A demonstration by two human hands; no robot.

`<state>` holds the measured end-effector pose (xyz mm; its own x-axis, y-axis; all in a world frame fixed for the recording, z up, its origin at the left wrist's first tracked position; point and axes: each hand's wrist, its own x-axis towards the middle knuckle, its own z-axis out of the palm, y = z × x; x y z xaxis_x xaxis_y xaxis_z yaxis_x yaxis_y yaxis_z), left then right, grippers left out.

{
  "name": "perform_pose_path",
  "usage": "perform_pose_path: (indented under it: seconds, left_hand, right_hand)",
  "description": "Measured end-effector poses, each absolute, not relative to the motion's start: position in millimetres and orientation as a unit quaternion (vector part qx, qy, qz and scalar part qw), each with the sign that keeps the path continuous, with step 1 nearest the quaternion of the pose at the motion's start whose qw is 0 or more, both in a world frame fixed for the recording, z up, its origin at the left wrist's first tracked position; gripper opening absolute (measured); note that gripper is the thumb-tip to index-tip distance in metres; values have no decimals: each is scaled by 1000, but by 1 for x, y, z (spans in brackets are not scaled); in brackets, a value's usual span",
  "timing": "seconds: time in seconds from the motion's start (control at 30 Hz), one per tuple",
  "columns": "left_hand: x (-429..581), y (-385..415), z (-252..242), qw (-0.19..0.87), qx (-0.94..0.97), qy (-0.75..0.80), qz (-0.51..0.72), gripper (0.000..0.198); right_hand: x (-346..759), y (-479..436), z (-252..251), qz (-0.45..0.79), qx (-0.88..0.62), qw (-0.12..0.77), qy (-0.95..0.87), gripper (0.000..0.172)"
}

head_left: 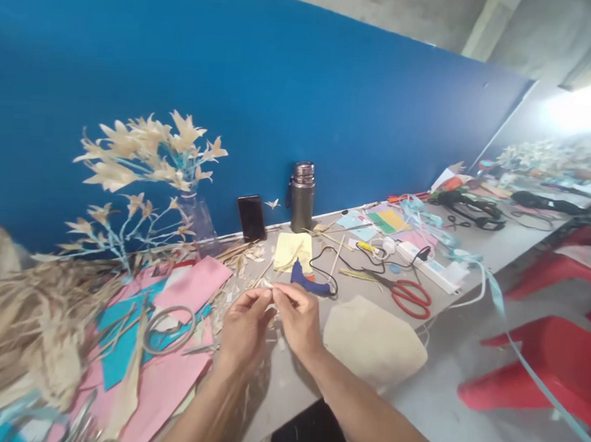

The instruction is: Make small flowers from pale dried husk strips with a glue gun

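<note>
My left hand (248, 325) and my right hand (297, 314) meet above the worktable, fingertips pinched together. Between them is a small pale piece (268, 285), mostly covered by the fingers, so its kind is unclear. Just beyond my right hand lies a blue glue gun (311, 285) with a black cord, beside a yellow paper sheet (294, 247). Thin pale scraps (245, 271) are strewn around both hands. To the right are red-handled scissors (411, 299) and a cream cloth-like piece (375, 342).
Left: dried husks (29, 325), pink paper (165, 386), a tape ring (169, 331) and pale artificial flowers (150, 147). Against the blue partition (264, 79) stand a phone (251, 218) and a thermos (303, 198). A power strip (430, 266) and red stools (542, 363) are to the right.
</note>
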<state>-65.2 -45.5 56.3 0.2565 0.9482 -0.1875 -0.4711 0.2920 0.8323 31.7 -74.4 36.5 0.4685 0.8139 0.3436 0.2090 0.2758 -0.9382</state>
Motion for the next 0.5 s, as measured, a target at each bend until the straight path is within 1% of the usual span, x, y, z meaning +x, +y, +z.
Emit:
perform_pose_path:
  seconds: [0.1,0.2,0.3,0.4,0.5]
  left_hand:
    - [-70,-45,55,733,305,375,479,31]
    - [-73,-39,54,736,275,398,474,32]
    - [-73,-31,53,725,267,420,476,31]
    - [-71,-24,54,713,282,440,467,29]
    - [-70,-17,58,705,298,450,460,28]
  right_hand:
    - [29,-79,34,136,-591,573,-551,30]
    - [27,-82,37,45,-649,433,-624,33]
    - [26,-84,43,5,-674,318,-667,40]
    - [25,-83,48,12,-680,267,-682,50]
    - [30,-82,50,27,-684,258,-682,53]
